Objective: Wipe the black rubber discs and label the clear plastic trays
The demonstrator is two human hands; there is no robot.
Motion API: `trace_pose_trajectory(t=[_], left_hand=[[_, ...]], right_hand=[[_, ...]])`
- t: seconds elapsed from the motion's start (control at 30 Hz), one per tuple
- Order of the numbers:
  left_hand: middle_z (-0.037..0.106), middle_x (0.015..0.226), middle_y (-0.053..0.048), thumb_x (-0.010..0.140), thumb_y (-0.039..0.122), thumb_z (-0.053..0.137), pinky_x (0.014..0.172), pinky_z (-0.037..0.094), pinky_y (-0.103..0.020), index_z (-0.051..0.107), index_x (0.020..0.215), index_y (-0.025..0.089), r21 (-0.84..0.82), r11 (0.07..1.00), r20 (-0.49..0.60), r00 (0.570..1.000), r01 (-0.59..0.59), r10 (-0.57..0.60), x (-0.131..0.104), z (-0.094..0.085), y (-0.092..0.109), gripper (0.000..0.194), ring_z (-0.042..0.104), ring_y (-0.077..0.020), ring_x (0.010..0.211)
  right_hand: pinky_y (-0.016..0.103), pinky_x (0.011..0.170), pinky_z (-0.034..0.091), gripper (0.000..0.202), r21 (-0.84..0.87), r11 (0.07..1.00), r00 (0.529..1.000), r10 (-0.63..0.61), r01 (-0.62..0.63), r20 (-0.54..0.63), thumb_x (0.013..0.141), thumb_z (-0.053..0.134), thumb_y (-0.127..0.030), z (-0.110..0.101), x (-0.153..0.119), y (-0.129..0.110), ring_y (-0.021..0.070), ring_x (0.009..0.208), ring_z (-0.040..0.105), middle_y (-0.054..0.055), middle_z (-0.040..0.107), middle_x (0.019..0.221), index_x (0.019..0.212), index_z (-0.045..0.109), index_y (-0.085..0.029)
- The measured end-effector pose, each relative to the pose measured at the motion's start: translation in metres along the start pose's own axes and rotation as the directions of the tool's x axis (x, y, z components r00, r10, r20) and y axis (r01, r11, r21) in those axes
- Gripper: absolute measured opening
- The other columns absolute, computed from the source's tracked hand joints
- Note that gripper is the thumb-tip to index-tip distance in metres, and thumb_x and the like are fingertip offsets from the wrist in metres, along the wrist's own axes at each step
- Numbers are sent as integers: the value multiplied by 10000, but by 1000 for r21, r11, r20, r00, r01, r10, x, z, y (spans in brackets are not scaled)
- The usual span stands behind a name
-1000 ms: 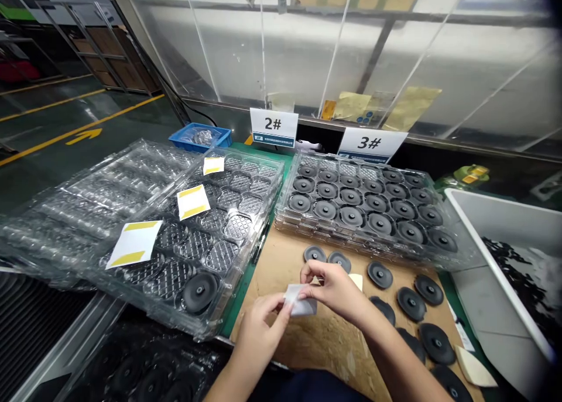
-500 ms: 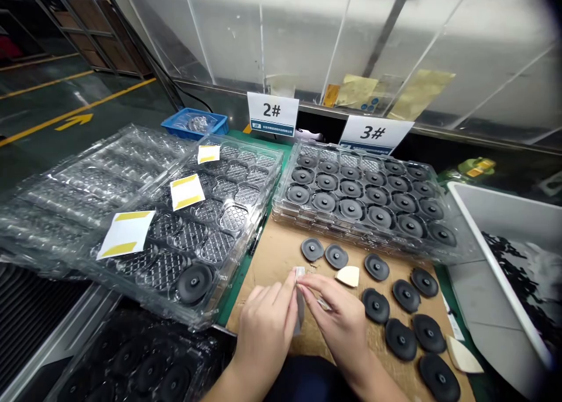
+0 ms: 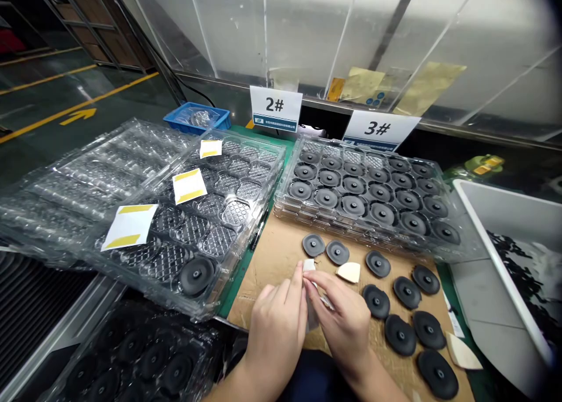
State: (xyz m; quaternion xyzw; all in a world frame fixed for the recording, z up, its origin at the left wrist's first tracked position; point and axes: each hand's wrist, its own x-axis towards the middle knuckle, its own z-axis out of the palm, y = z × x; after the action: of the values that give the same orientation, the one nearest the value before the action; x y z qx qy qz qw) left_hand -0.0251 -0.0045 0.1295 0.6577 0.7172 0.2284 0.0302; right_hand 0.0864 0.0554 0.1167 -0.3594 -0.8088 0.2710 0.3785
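Observation:
My left hand [image 3: 276, 326] and my right hand [image 3: 346, 320] meet over the cardboard, fingertips pinched together. Between them is a thin pale grey strip [image 3: 309, 265]; its top end sticks out above the fingers and its lower part shows between the palms. What exactly the strip is, I cannot make out. Just beyond the fingertips lie two black round discs [image 3: 313, 245] with central hubs and a cream wedge-shaped piece [image 3: 348, 272]. More black discs [image 3: 401, 334] spread over the cardboard [image 3: 267, 256] to the right of my right hand.
To the left, a clear tray [image 3: 237, 212] carries paper notes and a single black disc [image 3: 197, 275]. A stack of filled trays [image 3: 369, 185] stands behind the cardboard. At right is a grey bin [image 3: 472, 273] with black parts; a blue basket [image 3: 197, 119] sits at the back.
Both hands and the strip have shifted slightly right in the picture, and a bit more of the strip's top shows. The view has tilted slightly; the discs lie as before.

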Motion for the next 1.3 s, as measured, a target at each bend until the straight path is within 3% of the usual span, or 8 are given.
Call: trace_pose_trajectory(t=[0.27,0.37,0.57,0.97,1.13,1.3], left_hand=[[657,836,-65,894,155,314,621,446,-310,433,1224,103,-17,1000,30,999,-25,25,-1,-1,5,355,600,-171,690],[652,833,-60,893,156,320,621,441,-307,418,1242,106,-8,1000,43,999,-16,17,-1,0,5,365,592,-166,685],[617,735,-27,897,185,346,570,418,-306,387,1275,98,65,998,50,999,2,-5,-1,1,6,390,548,-158,604],[618,748,-28,888,180,367,573,424,-317,393,1284,120,46,999,64,998,3,-6,-2,1,7,401,544,-166,607],[624,871,-58,892,203,360,651,460,-315,359,1317,192,-173,982,127,990,75,-53,-4,-1,1,425,568,-177,725],[578,1065,-73,883,194,385,819,471,-289,502,1204,240,-559,805,126,980,198,-153,-1,-7,-6,345,558,-167,957]], right_hand=[[271,759,473,163,21,999,998,50,-49,-44,793,543,-115,-1,0,-3,170,820,616,47,658,881,922,602,-195],[267,733,479,138,90,984,988,155,-154,-7,812,530,-159,-3,-1,-4,169,801,615,36,658,881,909,612,-214],[246,600,480,133,188,903,922,370,-385,113,811,553,-269,-7,-5,-3,155,671,606,22,664,844,921,615,-224],[232,507,424,146,179,873,890,434,-453,137,813,534,-322,-7,-2,-5,128,559,522,12,625,749,872,602,-207],[215,456,393,187,256,819,858,477,-513,192,803,540,-363,-8,2,-5,111,515,478,9,577,676,824,591,-184],[206,498,431,220,430,702,823,496,-567,277,779,567,-390,-9,7,-7,124,599,536,31,598,731,796,578,-171]])
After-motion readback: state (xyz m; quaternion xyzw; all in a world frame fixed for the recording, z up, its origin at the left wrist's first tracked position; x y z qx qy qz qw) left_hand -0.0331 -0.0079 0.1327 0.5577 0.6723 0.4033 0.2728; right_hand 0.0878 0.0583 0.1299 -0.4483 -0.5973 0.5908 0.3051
